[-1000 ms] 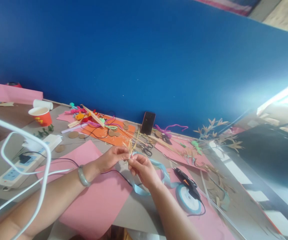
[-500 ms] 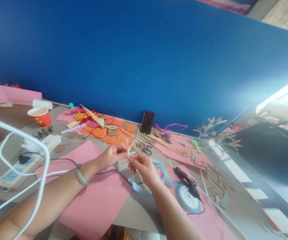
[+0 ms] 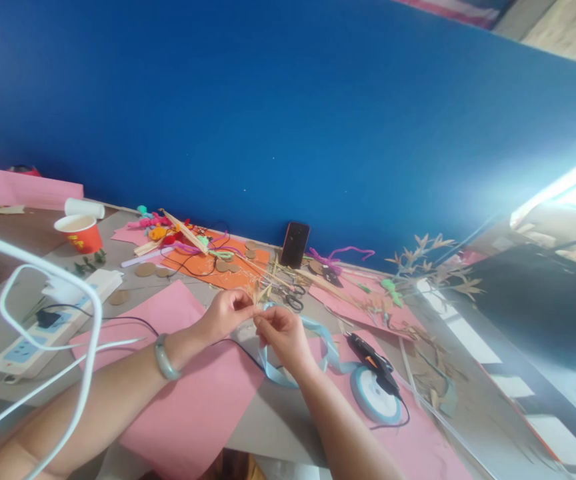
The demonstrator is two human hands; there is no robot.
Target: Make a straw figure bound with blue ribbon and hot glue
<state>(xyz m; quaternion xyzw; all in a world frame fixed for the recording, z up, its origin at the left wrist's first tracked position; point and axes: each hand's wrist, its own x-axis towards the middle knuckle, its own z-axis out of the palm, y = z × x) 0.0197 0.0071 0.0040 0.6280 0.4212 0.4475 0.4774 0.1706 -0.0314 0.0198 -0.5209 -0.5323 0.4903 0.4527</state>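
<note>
Above the middle of the table, my left hand (image 3: 227, 319) and my right hand (image 3: 284, 337) meet at the fingertips, both closed in a pinch. Pale dry straw strips (image 3: 264, 293) stick up just beyond the pinched fingers of my left hand. Light blue ribbon (image 3: 281, 379) hangs in a loop beneath my right hand, which pinches it. From there it runs right to its spool (image 3: 375, 395). The exact point where straw and ribbon meet is hidden by my fingers.
A black glue gun (image 3: 374, 360) lies against the spool. Scissors (image 3: 294, 301) and a phone (image 3: 295, 245) are beyond my hands. To the left are a power strip (image 3: 58, 327), a white cable (image 3: 91, 347) and a red paper cup (image 3: 79, 235). Pink paper (image 3: 178, 407) lies below my left forearm.
My fingertips have shifted slightly, the left thumb and finger now drawn closer to the right hand's pinch. The straw tips lean differently and the ribbon loop has moved a little.
</note>
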